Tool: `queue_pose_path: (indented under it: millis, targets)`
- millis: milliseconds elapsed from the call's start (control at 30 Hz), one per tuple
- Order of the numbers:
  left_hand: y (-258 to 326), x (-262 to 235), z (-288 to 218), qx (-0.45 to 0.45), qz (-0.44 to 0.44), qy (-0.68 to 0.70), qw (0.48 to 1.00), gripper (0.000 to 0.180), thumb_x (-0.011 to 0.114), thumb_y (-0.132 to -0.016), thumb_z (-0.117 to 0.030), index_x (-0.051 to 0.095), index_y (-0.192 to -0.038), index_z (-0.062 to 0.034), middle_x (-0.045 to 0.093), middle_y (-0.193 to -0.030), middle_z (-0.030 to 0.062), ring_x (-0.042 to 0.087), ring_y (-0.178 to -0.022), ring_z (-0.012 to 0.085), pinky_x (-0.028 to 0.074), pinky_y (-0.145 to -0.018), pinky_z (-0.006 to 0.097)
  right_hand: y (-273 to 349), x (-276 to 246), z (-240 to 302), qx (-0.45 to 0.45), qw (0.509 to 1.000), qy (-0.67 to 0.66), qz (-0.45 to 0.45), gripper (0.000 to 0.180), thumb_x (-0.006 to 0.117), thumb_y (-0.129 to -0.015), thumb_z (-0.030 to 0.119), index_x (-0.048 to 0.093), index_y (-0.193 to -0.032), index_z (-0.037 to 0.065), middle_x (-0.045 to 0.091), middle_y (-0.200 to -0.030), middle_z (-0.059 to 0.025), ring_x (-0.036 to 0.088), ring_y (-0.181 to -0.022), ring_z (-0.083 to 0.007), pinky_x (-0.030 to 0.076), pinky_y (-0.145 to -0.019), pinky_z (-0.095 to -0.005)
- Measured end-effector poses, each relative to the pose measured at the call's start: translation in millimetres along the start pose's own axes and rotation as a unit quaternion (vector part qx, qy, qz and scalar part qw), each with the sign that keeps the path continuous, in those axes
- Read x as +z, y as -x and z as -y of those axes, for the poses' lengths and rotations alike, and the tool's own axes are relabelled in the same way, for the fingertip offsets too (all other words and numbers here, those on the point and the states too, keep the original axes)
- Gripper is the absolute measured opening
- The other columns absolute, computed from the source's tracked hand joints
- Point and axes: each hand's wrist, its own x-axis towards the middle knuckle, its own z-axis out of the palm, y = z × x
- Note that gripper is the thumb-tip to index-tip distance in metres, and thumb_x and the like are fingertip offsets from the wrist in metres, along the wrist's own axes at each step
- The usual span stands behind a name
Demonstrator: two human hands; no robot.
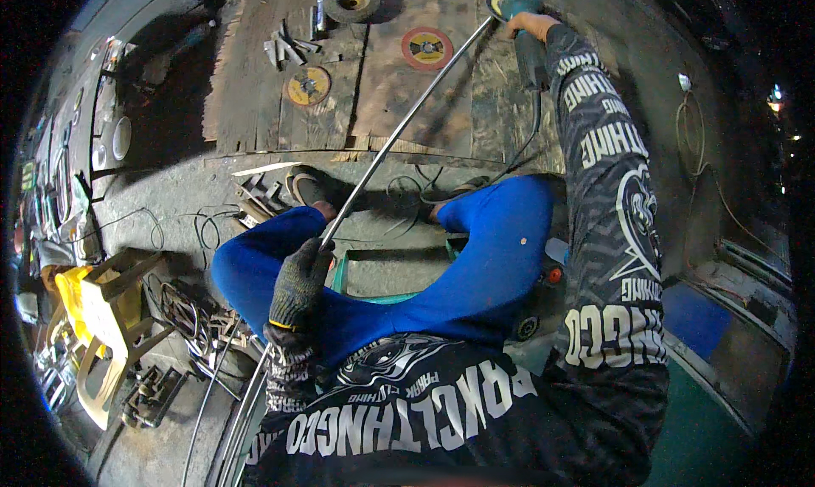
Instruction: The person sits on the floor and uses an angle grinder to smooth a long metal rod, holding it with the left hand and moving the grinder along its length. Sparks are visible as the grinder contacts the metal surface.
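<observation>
My left hand (297, 287), in a dark grey knit glove, is wrapped round a long thin metal rod (429, 95) close above my left thigh. From there the rod slants away, up and to the right. At its far end, my bare right hand (533, 25) grips a teal angle grinder (530, 61), arm stretched out. The grinder's disc (495, 6) is at the rod's tip; whether the two touch is too small to tell. A dark power cord (533, 130) trails from the grinder back towards my feet.
On the wooden boards (382, 113) lie a red-rimmed disc (427, 48), a yellow disc (307, 86), several metal offcuts (289, 45) and a small wheel (353, 3). A yellow plastic chair (106, 309) stands at left, near loose cables and metal rods (242, 419).
</observation>
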Motion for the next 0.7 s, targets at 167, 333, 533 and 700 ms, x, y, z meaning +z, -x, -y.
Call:
queue_pose_path:
  millis: [167,333,533,700]
  targets:
    - [6,3,6,0.011,-0.013,-0.017,1.0,0.03,0.057,-0.1,-0.027,0.065,-0.109,0.0002,0.068,-0.088,0.022,0.068,-0.085,0.0354,0.05,-0.075,0.04,23,21,45,0.011,0.993,0.116,0.035,0.022,0.055,-0.095,0.019,0.073,-0.107,0.017,0.07,-0.122,-0.0054,0.065,-0.111,-0.0251,0.049,-0.098,-0.0379]
    - [6,8,21,0.052,-0.012,-0.045,0.998,0.035,0.054,-0.101,-0.03,0.064,-0.109,0.0027,0.067,-0.09,0.0242,0.067,-0.087,0.0382,0.049,-0.077,0.043,53,59,121,0.038,0.994,0.099,0.033,0.025,0.054,-0.092,0.031,0.075,-0.104,0.027,0.072,-0.117,-0.0041,0.068,-0.108,-0.0271,0.053,-0.091,-0.0399]
    - [1,7,36,0.052,0.045,-0.037,0.997,0.042,0.053,-0.101,-0.035,0.066,-0.113,0.003,0.071,-0.099,0.0228,0.067,-0.098,0.0364,0.05,-0.085,0.043,66,122,201,0.131,0.988,-0.079,-0.003,0.029,0.077,-0.068,0.045,0.08,-0.086,0.022,0.075,-0.091,-0.0128,0.071,-0.086,-0.0307,0.056,-0.08,-0.0374]
    - [-3,-2,60,0.125,0.08,0.02,0.989,0.042,0.056,-0.097,-0.035,0.069,-0.11,0.0033,0.072,-0.099,0.0159,0.066,-0.096,0.0263,0.05,-0.086,0.039,85,151,273,0.236,0.962,-0.13,-0.054,0.053,0.084,-0.06,0.043,0.077,-0.1,0.009,0.074,-0.093,-0.021,0.07,-0.088,-0.0365,0.055,-0.081,-0.0399]
